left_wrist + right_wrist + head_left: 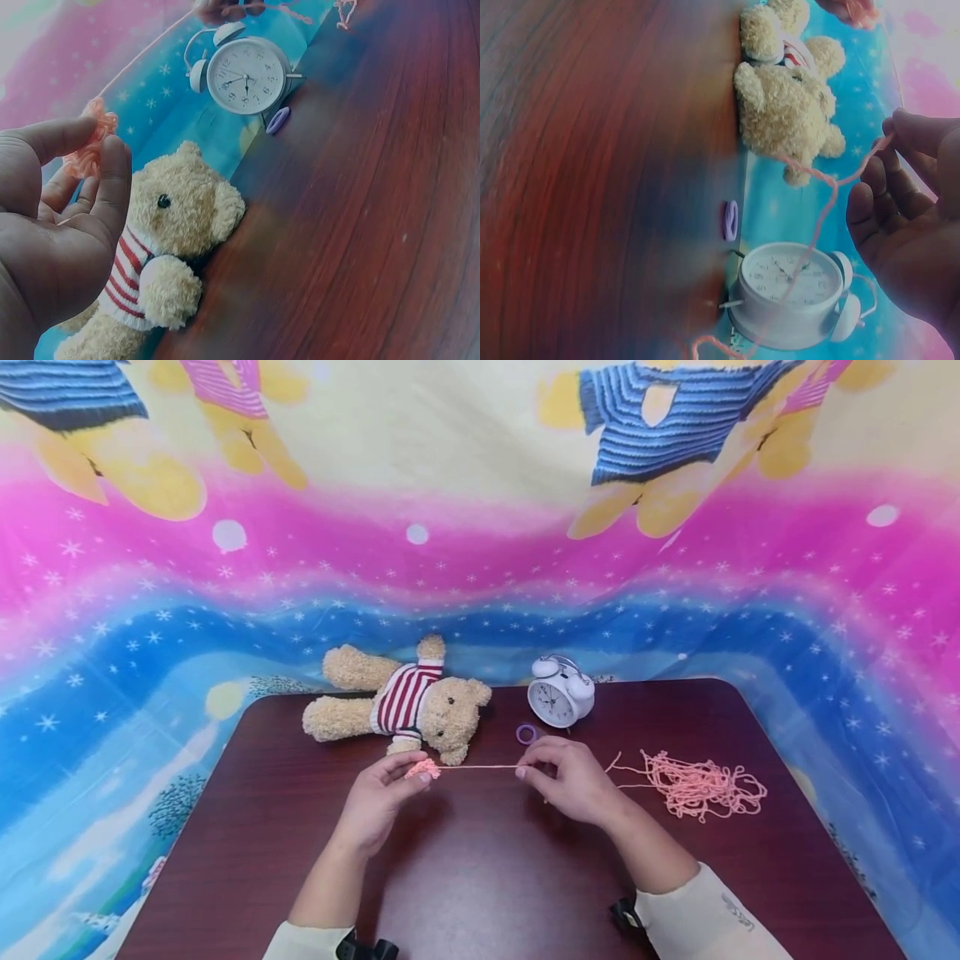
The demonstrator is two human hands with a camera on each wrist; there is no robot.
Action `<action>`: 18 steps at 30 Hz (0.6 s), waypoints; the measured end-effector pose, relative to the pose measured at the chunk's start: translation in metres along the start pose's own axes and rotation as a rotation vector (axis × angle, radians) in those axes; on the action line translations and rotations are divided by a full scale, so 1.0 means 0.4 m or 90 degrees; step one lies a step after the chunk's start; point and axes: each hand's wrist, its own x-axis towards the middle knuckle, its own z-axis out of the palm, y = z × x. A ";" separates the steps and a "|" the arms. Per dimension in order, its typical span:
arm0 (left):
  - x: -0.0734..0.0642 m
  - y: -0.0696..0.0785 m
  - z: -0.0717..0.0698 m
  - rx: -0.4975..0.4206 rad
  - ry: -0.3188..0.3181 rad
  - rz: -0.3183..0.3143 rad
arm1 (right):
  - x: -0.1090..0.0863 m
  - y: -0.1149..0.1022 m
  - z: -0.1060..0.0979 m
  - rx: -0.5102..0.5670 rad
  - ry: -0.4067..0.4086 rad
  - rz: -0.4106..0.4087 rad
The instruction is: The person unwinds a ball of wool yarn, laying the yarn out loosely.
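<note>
A small bunched piece of pink yarn (423,768) is pinched between the thumb and fingers of my left hand (377,797). From it a single yarn strand (480,767) runs taut across to my right hand (573,781), whose thumb and forefinger pinch it. In the right wrist view, a loose tail of yarn (826,210) hangs down from the right fingertips, passing in front of the clock. Right of that hand lies a loose, tangled heap of the same pink yarn (701,787), with strands leading toward the hand.
Behind the left hand a teddy bear (405,702) in a striped sweater lies on its back. A white twin-bell alarm clock (558,692) stands near the table's far edge, with a purple ring (527,734) before it. The dark table (495,877) meets a printed cloth backdrop.
</note>
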 end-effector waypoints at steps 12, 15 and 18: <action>-0.017 0.008 -0.070 0.056 0.003 -0.007 | -0.041 0.044 -0.058 -0.025 0.013 0.015; -0.020 0.012 -0.088 0.074 0.002 -0.013 | -0.054 0.060 -0.074 -0.046 0.024 0.018; -0.024 0.016 -0.102 0.091 0.004 -0.019 | -0.065 0.073 -0.089 -0.067 0.028 0.026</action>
